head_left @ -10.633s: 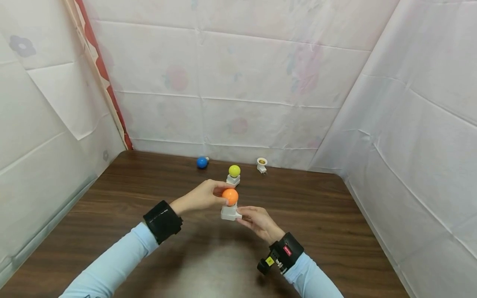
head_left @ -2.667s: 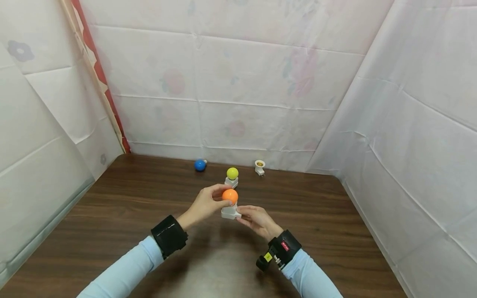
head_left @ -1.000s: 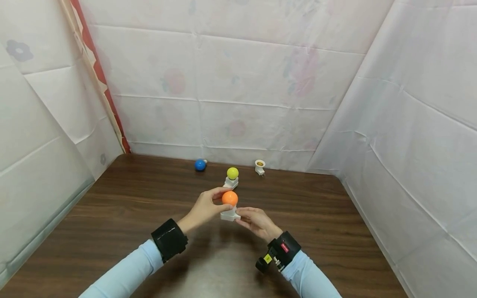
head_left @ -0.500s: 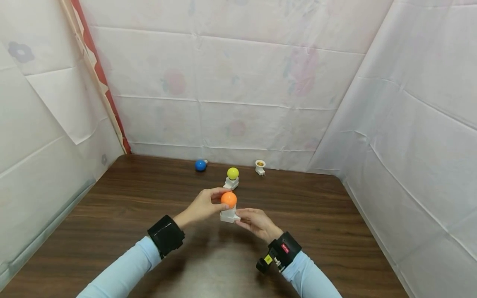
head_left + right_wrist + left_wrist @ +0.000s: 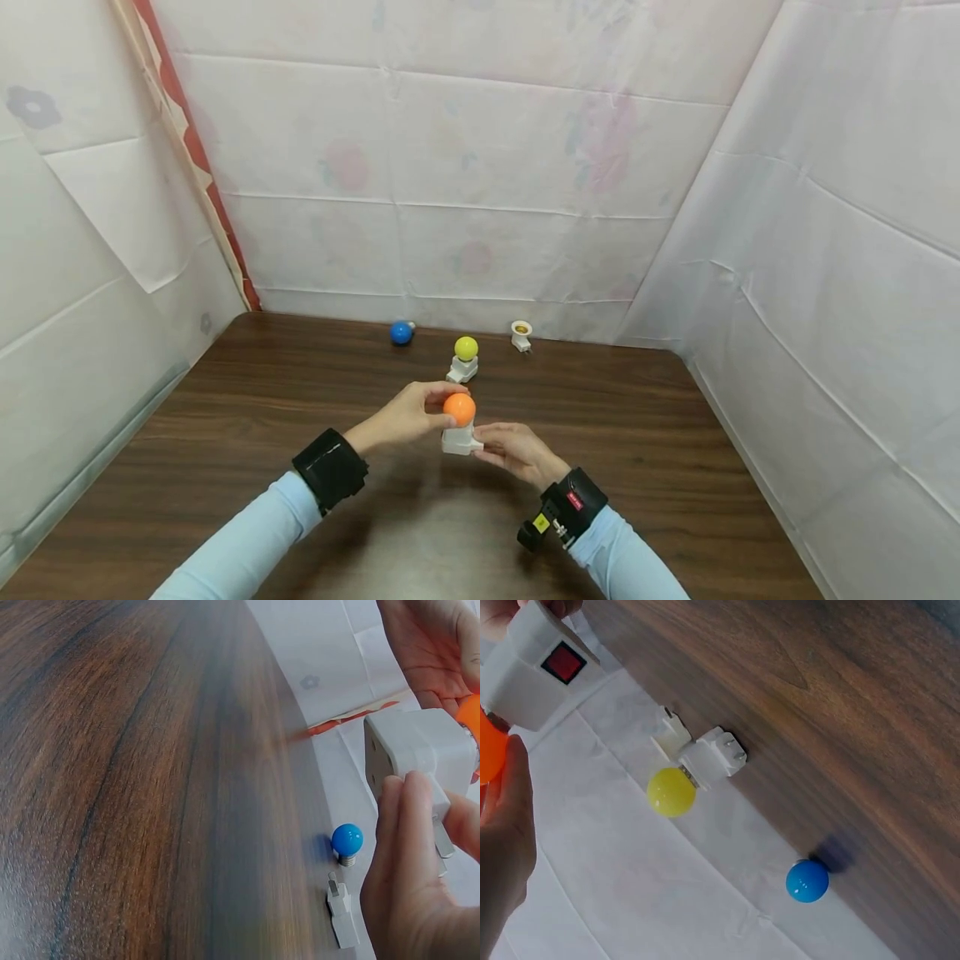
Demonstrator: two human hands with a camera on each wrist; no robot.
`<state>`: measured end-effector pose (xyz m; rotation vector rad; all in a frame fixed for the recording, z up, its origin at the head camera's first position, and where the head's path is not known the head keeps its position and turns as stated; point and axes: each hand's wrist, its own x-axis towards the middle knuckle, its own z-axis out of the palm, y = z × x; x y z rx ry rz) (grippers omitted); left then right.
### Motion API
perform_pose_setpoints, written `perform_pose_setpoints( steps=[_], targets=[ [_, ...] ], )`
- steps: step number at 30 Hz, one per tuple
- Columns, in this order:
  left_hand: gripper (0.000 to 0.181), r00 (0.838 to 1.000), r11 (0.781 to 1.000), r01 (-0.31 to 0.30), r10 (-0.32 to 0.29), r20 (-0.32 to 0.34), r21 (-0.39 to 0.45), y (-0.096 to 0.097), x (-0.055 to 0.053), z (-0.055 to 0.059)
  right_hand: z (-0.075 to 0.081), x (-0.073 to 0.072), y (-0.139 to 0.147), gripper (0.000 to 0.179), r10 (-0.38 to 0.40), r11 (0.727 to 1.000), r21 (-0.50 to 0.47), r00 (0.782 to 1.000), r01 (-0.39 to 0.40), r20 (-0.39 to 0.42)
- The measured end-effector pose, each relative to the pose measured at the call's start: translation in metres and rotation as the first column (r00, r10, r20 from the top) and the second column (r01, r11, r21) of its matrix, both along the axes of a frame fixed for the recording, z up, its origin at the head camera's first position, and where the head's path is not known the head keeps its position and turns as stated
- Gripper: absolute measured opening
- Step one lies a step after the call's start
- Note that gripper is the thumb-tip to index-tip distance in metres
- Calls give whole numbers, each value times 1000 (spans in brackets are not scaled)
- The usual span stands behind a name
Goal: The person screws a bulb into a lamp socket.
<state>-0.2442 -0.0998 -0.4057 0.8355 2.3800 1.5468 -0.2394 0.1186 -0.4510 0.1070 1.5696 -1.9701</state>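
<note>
My left hand [image 5: 405, 414] holds an orange light bulb [image 5: 460, 408] between thumb and fingers. Directly below it is a white plug-in lamp socket [image 5: 457, 442], whose side plug end my right hand [image 5: 517, 452] pinches. A strip of the bulb's metal base [image 5: 474, 741] shows at the socket's mouth in the right wrist view. The left wrist view shows a red switch [image 5: 563, 662] on the socket. Bulb and socket are held up over the table, with the socket's flat base facing down.
Behind the hands a yellow bulb [image 5: 466, 348] stands in another white socket [image 5: 462, 369]. A blue bulb [image 5: 401, 332] lies at the back left. One white socket with an open mouth [image 5: 521, 336] stands at the back right. White sheeting [image 5: 480, 167] encloses the brown table [image 5: 637, 433].
Over the last second both hands have brought the orange bulb and socket slightly nearer, away from the yellow bulb. The left wrist has turned a little; the grips stay on the same two things.
</note>
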Motion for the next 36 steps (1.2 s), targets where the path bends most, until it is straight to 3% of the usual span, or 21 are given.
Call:
perform_pose_setpoints(
  steps=[14, 19, 22, 25, 27, 30, 32, 36],
  targets=[
    [41, 983, 984, 179, -178, 54, -5, -6, -6, 2, -3, 1, 0, 38, 24, 1000, 9, 1000, -24, -11],
    [44, 982, 982, 187, -187, 27, 31, -6, -5, 0, -3, 1, -2, 37, -8, 1000, 2, 1000, 8, -14],
    [50, 991, 989, 131, -131, -1, 69, -2, -2, -3, -1, -1, -3, 37, -46, 999, -5, 999, 46, -28],
    [56, 999, 995, -1, 5, -38, 97, 6, 3, -5, 1, -2, -5, 38, -87, 996, -18, 996, 87, -33],
    [59, 991, 988, -117, 123, -59, 103, 11, 6, -7, 2, -2, -5, 37, -110, 994, -27, 993, 109, -33],
    [56, 962, 963, -247, 257, -90, 108, 17, 8, -8, 3, -1, -5, 37, -131, 991, -37, 991, 130, -24],
    [53, 951, 952, -284, 295, -94, 113, 19, 9, -9, 4, 0, -6, 37, -130, 991, -37, 991, 129, -20],
    [49, 953, 953, -282, 292, -87, 107, 18, 10, -9, 4, 1, -5, 39, -117, 993, -32, 993, 117, -22]
  ],
)
